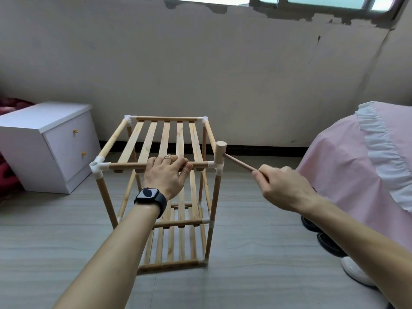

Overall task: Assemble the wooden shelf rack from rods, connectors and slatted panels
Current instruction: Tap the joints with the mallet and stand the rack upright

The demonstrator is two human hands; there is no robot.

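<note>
Pale wood and white plastic: shelf rack [213, 197] upright on the grey floor [256, 253], middle of the view, with a white cabinet [44, 139] to the left and a pink frilled cover [347, 157] to the right. Three slatted tiers, one above another, the top panel [165, 139] level and framed by rods running into white corner pieces.

Left hand [166, 175] wrapped round the near top rod [124, 166], fingers over, thumb under, gripping just right of the rod's middle. Ring [167, 157] on one finger, dark watch [150, 197] on the wrist.

Right hand [283, 188] clenched round the handle end of a small wooden mallet [220, 152], out to the right of the rack. Mallet head upright, lower face down at the near right connector [217, 167], seemingly touching it. Near left connector [97, 167] with its socket opening upward.

Dark shoes [327, 244] and a white shoe [356, 270] on the floor at the cover's lower edge, well apart from the rack.
</note>
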